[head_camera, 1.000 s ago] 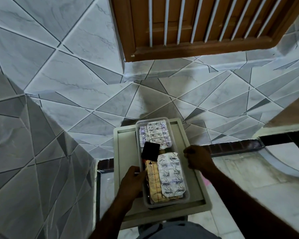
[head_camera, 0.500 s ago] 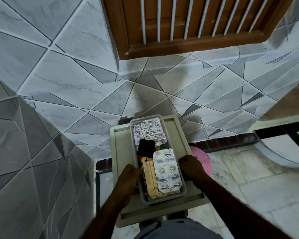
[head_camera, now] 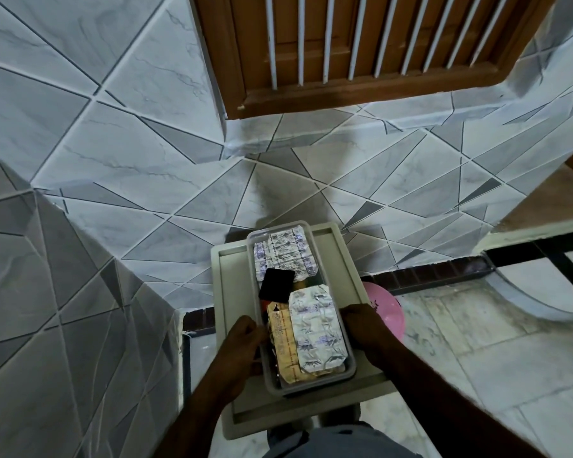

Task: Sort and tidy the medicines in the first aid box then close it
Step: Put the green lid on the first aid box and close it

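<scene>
A clear plastic first aid box (head_camera: 313, 386) stands lidless on a beige plastic stool (head_camera: 235, 292). Inside, silver blister packs (head_camera: 283, 254) lie at the far end. A second silver stack (head_camera: 316, 332) sits at the near right, on yellowish strips (head_camera: 283, 345). A black flat packet (head_camera: 276, 284) lies tilted across the middle. My left hand (head_camera: 242, 348) grips the box's left wall. Against the right wall my right hand (head_camera: 366, 328) holds the other side. No lid is in view.
The stool stands against a grey tiled wall (head_camera: 113, 160) that wraps around on the left. A pink plastic bowl (head_camera: 386, 312) sits on the floor just right of the stool. A wooden barred window (head_camera: 361, 44) is above.
My right hand came down from the stool's edge onto the box's right wall. The left hand closed on the left wall. The view shifted slightly, revealing the pink bowl.
</scene>
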